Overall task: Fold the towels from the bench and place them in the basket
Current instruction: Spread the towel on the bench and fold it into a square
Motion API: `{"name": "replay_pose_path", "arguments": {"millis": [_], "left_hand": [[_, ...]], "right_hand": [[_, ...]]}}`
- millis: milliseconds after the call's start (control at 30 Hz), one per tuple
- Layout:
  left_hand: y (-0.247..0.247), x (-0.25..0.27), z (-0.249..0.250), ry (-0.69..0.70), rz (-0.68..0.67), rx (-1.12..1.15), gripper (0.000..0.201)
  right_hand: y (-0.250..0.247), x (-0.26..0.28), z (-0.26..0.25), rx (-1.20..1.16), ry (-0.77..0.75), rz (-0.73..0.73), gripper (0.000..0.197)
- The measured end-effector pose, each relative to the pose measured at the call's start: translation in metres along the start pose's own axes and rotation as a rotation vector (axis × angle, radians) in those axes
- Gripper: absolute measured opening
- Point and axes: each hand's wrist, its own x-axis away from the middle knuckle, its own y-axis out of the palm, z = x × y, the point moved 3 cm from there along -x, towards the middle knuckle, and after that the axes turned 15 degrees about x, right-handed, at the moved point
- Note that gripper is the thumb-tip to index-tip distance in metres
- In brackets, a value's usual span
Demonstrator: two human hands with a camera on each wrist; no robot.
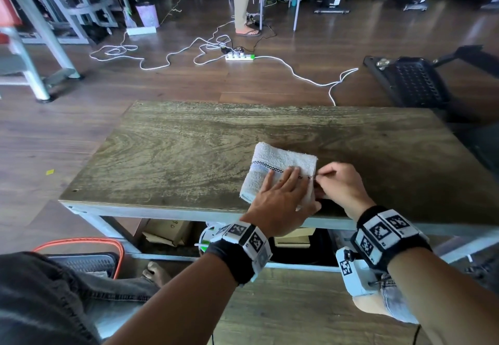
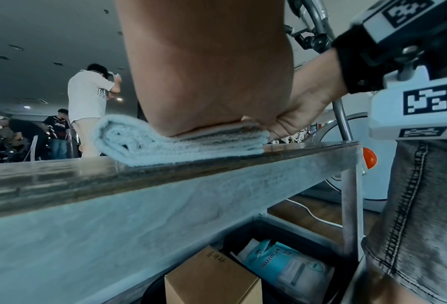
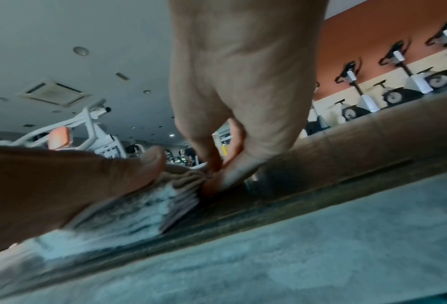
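A white towel (image 1: pixel 272 163) with a dark checked stripe lies folded into a thick square near the front edge of the wooden bench (image 1: pixel 189 150). My left hand (image 1: pixel 280 196) lies flat on top of it, fingers straight, pressing it down. My right hand (image 1: pixel 337 182) pinches the towel's right edge between thumb and fingers. The left wrist view shows the stacked layers of the towel (image 2: pixel 165 142) under my palm. In the right wrist view my fingers (image 3: pixel 217 164) nip the towel (image 3: pixel 139 209) at its edge. The basket (image 1: pixel 89 258), orange-rimmed with a grey grille, stands on the floor at lower left.
Boxes (image 1: pixel 167 231) and a dark bin sit on the shelf under the bench. White cables and a power strip (image 1: pixel 240 56) lie on the floor beyond. A person's legs (image 1: pixel 244 1) stand farther back. A black machine part (image 1: pixel 410 80) is at far right.
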Motion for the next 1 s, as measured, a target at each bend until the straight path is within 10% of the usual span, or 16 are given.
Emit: {"name": "replay_pose_path", "arguments": {"millis": [100, 200, 400, 667, 1000], "left_hand": [[0.002, 0.0, 0.0, -0.032, -0.002, 0.07, 0.072], [-0.01, -0.005, 0.002, -0.062, -0.047, 0.164, 0.06], [-0.066, -0.017, -0.025, -0.093, 0.361, 0.2, 0.038], [-0.023, -0.019, -0.059, -0.275, 0.073, 0.093, 0.075], [-0.024, -0.012, -0.072, -0.302, 0.157, 0.235, 0.053]], "right_hand": [[0.001, 0.006, -0.021, 0.276, -0.312, 0.292, 0.02], [0.028, 0.006, -0.028, 0.339, -0.495, 0.099, 0.038], [0.046, 0.01, -0.02, 0.608, -0.424, -0.201, 0.06], [0.066, 0.012, -0.054, 0.615, -0.426, -0.014, 0.059], [0.073, 0.012, -0.032, 0.672, -0.331, -0.1, 0.065]]}}
